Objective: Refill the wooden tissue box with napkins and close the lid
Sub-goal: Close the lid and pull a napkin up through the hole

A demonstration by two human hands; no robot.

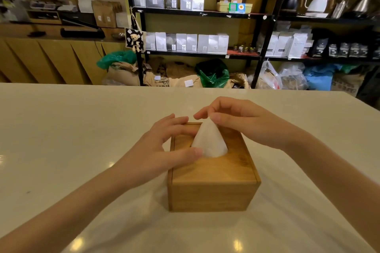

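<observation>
Wooden tissue box (pixel 213 181) standing on the white bench (pixel 61 129), directly ahead of the person and between the two forearms, its long axis running away from the viewer. The lid (pixel 213 166) lies flush in the box's top with only a thin seam showing at the box's left edge, so closure appears complete or nearly so. From the opening in the middle of the lid a napkin (pixel 208 139) rises as a white cone, apex tilted toward the far side of the box. Left hand (pixel 164 146) on the box's left side: thumb lying on the lid at the near base of the cone, fingers spread over the far left corner, pressing flat rather than gripping. Right hand (pixel 236 117) above the box's far edge, thumb and forefinger pinched on the napkin's apex, remaining fingers curled loosely. The right hand is the nearer to the tip, and any further draw would probably run upward, against the left hand's hold. Shelving (pixel 197 14) with pale bags stands well beyond the box
</observation>
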